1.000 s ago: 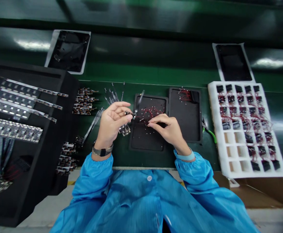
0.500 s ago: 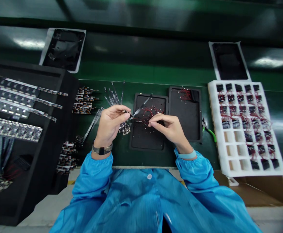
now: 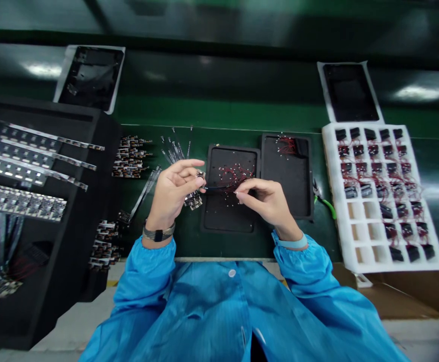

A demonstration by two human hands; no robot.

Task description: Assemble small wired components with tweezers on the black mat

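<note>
My left hand [image 3: 174, 186] is closed in a pinch on a small circuit board [image 3: 201, 177]. From that board a thin dark ribbon cable [image 3: 216, 187] runs rightward over a shallow black tray [image 3: 229, 218]. At the tray's right side my right hand [image 3: 262, 201] has its thumb and forefinger pressed together near the cable's far end; what lies between them is too small to make out. Thin red wires with tiny white tips [image 3: 236, 173] lie tangled in the tray. Just below my left fingers is a bunch of circuit boards [image 3: 194, 200].
A second black tray [image 3: 287, 191] holds red wires. Green-handled pliers [image 3: 325, 202] lie beside it. At right stands a white foam tray [image 3: 334, 201] of black parts with red wires. Several boards and strips fill a black bin [image 3: 80, 221] at left.
The ribbon cable, which pointed up and away from my left hand, now stretches rightward toward my right hand. My left fingers have shifted on the board. My right hand has moved slightly right.
</note>
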